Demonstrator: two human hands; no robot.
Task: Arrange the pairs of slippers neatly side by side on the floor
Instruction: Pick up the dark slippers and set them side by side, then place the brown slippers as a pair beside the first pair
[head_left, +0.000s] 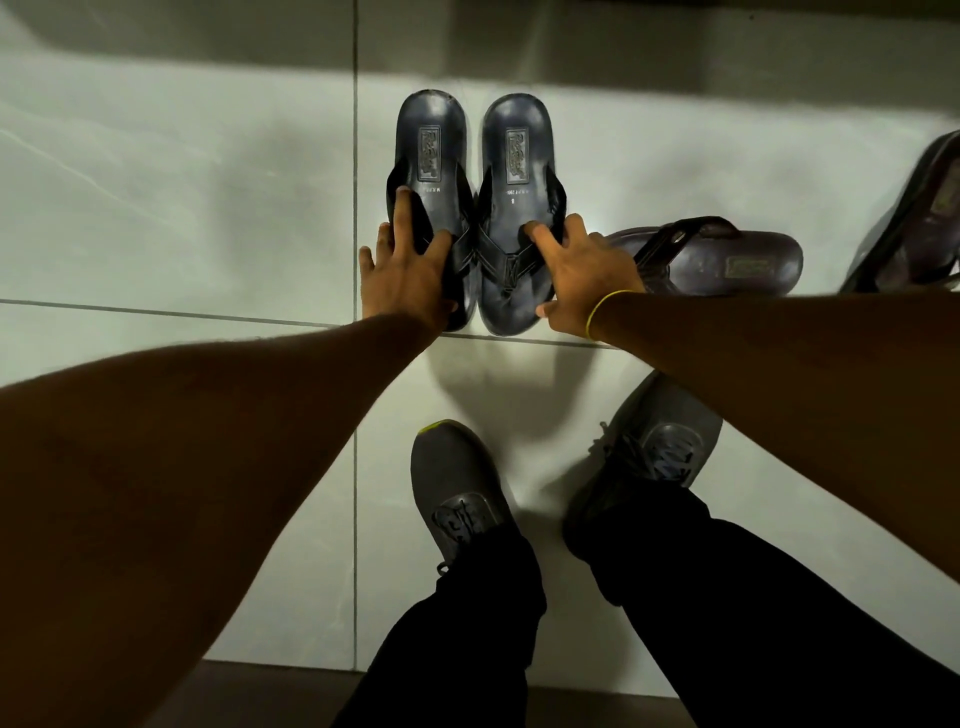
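Note:
Two dark blue slippers lie side by side on the pale floor tiles, heels pointing away from me. My left hand (408, 270) grips the strap of the left blue slipper (430, 140). My right hand (582, 270) holds the strap and outer edge of the right blue slipper (517, 150). The two soles touch along their inner edges. A dark brown slipper (727, 265) lies sideways just right of my right hand. A second brown slipper (919, 208) sits tilted at the right frame edge, partly cut off.
My two grey sneakers (457, 483) stand on the tiles just below the blue pair. A low step or wall base (623, 41) runs across the top, behind the slippers. Bare tiles spread to the left of the blue pair.

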